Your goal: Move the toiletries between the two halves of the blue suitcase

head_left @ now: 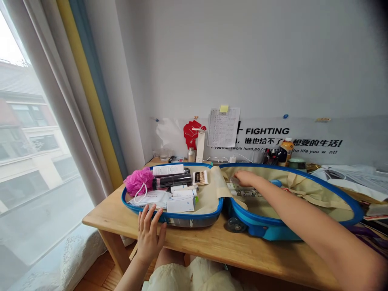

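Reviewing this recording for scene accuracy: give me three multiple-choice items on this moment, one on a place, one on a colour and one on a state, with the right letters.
1. Where does the pink bath puff lie?
A) In the half of the open suitcase nearer the window
B) In the half farther from the window
C) On the wooden table, outside the suitcase

2. What colour is the suitcase's rim?
A) Red
B) Blue
C) Black

3. What is the right hand doing?
A) Resting on the table
B) Reaching into the lined half, over the tubes
C) Gripping a wheel

Answers:
1. A: the puff sits inside the rim, beside a dark bottle.
2. B: a blue band runs around both halves.
3. B: the arm stretches across, with the hand above the tubes.
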Demonstrator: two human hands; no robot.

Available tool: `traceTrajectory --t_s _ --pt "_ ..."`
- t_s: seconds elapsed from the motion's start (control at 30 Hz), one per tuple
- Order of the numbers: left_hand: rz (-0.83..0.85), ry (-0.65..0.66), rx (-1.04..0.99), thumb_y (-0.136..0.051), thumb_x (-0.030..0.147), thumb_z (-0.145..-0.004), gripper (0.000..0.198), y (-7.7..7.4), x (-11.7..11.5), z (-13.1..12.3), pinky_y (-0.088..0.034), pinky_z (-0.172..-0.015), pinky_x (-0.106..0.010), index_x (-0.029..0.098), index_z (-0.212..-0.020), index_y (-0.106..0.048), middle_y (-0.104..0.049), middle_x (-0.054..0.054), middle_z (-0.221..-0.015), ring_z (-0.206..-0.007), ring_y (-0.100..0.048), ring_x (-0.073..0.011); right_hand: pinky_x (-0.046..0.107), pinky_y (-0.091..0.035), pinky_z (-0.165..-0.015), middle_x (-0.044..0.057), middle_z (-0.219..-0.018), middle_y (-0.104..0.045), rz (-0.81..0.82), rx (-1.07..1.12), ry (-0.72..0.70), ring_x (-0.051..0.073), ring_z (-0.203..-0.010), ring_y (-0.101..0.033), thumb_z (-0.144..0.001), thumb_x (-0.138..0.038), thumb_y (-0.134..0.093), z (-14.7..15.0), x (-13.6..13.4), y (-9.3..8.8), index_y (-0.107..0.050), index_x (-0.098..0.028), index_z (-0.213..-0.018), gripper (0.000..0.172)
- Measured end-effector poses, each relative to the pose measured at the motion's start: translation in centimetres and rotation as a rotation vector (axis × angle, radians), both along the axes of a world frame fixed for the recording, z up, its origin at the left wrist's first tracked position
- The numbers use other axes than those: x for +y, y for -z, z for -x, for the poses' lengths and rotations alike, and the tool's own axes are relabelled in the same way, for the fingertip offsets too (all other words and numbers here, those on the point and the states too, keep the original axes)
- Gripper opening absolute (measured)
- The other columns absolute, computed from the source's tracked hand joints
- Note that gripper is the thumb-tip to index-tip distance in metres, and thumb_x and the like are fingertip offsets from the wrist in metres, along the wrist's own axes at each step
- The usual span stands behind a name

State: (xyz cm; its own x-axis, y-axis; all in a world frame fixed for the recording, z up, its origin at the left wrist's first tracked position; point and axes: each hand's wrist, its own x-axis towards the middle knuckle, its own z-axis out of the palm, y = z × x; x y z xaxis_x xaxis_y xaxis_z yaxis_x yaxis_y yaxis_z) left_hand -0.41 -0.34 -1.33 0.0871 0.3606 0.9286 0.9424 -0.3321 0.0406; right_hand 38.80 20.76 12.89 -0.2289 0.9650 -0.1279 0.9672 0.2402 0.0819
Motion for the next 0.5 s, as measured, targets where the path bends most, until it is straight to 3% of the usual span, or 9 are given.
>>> traceTrajectory --t_s 0.17,0.27,0.37,0.5 --pt "-0.004 -0.009 -0.011 -0.053 0.016 -0.093 0.063 0.0 0.1 0.0 -0.023 -0.123 -0.054 0.027 -0.152 -0.033 -0.045 -0.012 -0.151 -0.15 -0.026 -0.0291 0.042 -0.054 -0.091 0.009 -0.125 -0.061 -0.084 0.047 0.052 0.019 -0.106 -0.061 -0.094 -0.042 -0.058 -0.7 -0.7 -3.2 -0.06 -0.019 -0.122 0.037" --pt "-0.003 -0.013 -0.015 -0.053 0.017 -0.093 0.063 0.1 0.1 0.0 -0.024 -0.122 -0.054 0.028 -0.152 -0.034 -0.045 -0.011 -0.151 -0.149 -0.028 -0.03 0.039 -0.052 -0.092 0.011 -0.127 -0.06 -0.202 0.134 0.02 0.02 -0.107 -0.061 -0.094 -0.04 -0.055 0.3 -1.7 -5.5 -0.06 -0.019 -0.124 0.036" --pt "0.001 -0.014 -0.022 -0.053 0.017 -0.092 0.064 0.2 0.2 0.0 -0.024 -0.122 -0.054 0.028 -0.152 -0.034 -0.045 -0.011 -0.152 -0.149 -0.029 -0.0301 0.032 -0.049 -0.091 0.013 -0.126 -0.063 -0.253 0.236 -0.133 0.024 -0.109 -0.061 -0.09 -0.033 -0.054 4.1 -3.1 -6.5 -0.062 -0.019 -0.125 0.038" --pt "0.005 -0.021 -0.022 -0.053 0.018 -0.093 0.063 0.2 0.1 0.0 -0.024 -0.122 -0.055 0.028 -0.152 -0.034 -0.045 -0.012 -0.151 -0.149 -0.028 -0.0308 0.028 -0.047 -0.089 0.008 -0.12 -0.067 -0.189 0.306 -0.378 0.022 -0.106 -0.063 -0.08 -0.026 -0.061 11.2 -5.0 -5.2 -0.068 -0.023 -0.119 0.04"
